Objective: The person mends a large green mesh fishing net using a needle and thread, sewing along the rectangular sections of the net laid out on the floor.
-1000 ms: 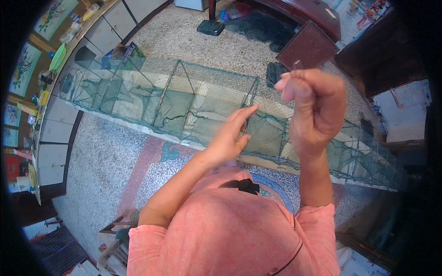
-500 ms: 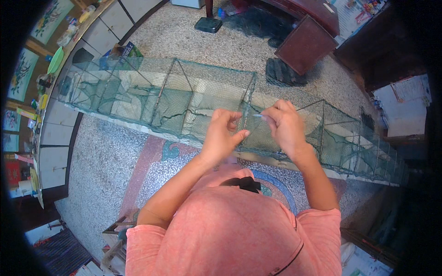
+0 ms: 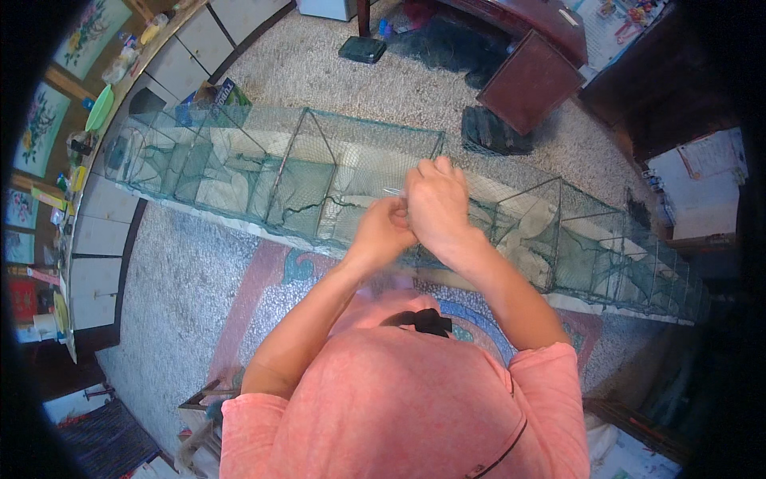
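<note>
A long green mesh net cage (image 3: 311,184) with rod frames stretches across the view on a pale strip. My right hand (image 3: 437,206) is closed on a thin, light-coloured tool (image 3: 392,191), which pokes out left from the fingers over the mesh. Just below and left of it, my left hand (image 3: 383,233) has curled fingers at the netting, touching or nearly touching the right one; what they hold is hidden.
A curved white cabinet (image 3: 96,291) with clutter lines the left. Beyond the cage lie dark folded bundles (image 3: 495,132), a maroon board (image 3: 531,80) leaning on a dark wooden table (image 3: 550,24), and a boxy package (image 3: 231,96). A wooden frame (image 3: 199,399) stands at lower left.
My right hand has come down and leftward from its raised position to the middle of the net, beside my left hand. My left hand's fingers have curled from an outstretched shape.
</note>
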The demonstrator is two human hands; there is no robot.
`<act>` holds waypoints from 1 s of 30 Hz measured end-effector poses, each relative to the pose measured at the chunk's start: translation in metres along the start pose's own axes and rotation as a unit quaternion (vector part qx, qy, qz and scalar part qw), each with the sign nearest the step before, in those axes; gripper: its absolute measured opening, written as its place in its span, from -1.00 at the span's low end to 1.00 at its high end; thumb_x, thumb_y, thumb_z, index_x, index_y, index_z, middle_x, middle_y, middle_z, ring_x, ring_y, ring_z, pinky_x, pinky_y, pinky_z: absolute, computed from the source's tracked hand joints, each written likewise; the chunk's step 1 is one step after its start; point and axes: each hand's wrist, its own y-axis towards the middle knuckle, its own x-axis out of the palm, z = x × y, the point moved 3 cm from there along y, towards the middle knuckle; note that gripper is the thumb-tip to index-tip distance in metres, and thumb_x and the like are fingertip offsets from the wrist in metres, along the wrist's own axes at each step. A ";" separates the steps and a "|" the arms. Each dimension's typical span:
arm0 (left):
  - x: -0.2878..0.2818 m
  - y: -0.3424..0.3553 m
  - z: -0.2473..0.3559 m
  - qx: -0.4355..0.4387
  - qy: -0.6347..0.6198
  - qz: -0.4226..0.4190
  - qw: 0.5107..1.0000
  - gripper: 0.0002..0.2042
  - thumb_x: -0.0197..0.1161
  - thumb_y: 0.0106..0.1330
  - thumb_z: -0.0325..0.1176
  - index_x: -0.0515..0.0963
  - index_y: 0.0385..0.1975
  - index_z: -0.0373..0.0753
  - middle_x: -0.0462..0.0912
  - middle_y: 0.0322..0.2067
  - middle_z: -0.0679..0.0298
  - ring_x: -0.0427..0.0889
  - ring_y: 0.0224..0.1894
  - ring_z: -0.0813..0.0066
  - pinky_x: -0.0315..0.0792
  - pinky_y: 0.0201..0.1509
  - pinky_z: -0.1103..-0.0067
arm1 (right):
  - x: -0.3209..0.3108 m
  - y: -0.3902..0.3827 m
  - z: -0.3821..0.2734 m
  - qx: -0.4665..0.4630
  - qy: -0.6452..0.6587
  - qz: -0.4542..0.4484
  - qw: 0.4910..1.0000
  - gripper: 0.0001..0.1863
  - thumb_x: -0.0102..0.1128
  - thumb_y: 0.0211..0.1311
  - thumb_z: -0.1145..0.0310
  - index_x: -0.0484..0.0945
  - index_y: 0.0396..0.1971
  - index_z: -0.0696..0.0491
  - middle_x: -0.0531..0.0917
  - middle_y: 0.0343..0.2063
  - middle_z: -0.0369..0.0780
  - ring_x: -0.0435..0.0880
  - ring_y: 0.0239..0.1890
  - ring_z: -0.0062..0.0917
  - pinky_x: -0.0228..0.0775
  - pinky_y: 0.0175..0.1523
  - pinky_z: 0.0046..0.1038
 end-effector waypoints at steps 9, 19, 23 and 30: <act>0.004 -0.011 0.008 0.053 -0.028 0.076 0.995 -0.45 0.36 -0.07 -0.49 0.35 -0.01 -0.39 0.47 -0.06 -0.04 0.52 -0.23 0.30 0.41 -0.10 0.46 | -0.041 0.040 -0.011 0.045 0.434 0.152 0.887 -0.90 -0.05 0.33 0.37 0.31 -0.28 0.08 0.47 -0.54 -0.21 0.50 -0.48 -0.55 0.41 -0.35 -0.48; 0.011 -0.022 0.030 0.286 0.024 0.048 0.957 -0.50 0.27 -0.02 -0.63 0.34 -0.01 -0.23 0.37 -0.25 0.27 0.34 -0.36 0.52 0.34 -0.25 0.61 | -0.118 -0.001 0.016 -0.044 0.361 0.201 0.910 -0.90 -0.02 0.32 0.45 0.38 -0.21 0.11 0.47 -0.50 -0.31 0.46 -0.45 -0.69 0.42 -0.31 -0.58; 0.010 -0.024 0.024 0.276 0.023 0.055 0.959 -0.62 0.26 -0.01 -0.64 0.37 -0.16 -0.24 0.36 -0.31 0.27 0.35 -0.37 0.50 0.34 -0.24 0.61 | -0.125 -0.040 0.069 -0.041 0.126 0.052 0.990 -0.93 0.13 0.15 0.48 0.49 -0.37 0.11 0.55 -0.51 -0.16 0.59 -0.46 -0.37 0.38 -0.38 -0.44; 0.012 -0.023 0.032 0.277 0.039 0.033 0.959 -0.73 0.29 -0.02 -0.62 0.40 -0.33 -0.28 0.37 -0.35 0.25 0.38 -0.39 0.44 0.35 -0.26 0.58 | -0.120 -0.069 0.133 0.257 0.216 -0.088 0.938 -0.86 0.11 0.19 0.39 0.53 -0.37 0.15 0.55 -0.57 -0.23 0.56 -0.51 -0.55 0.38 -0.39 -0.48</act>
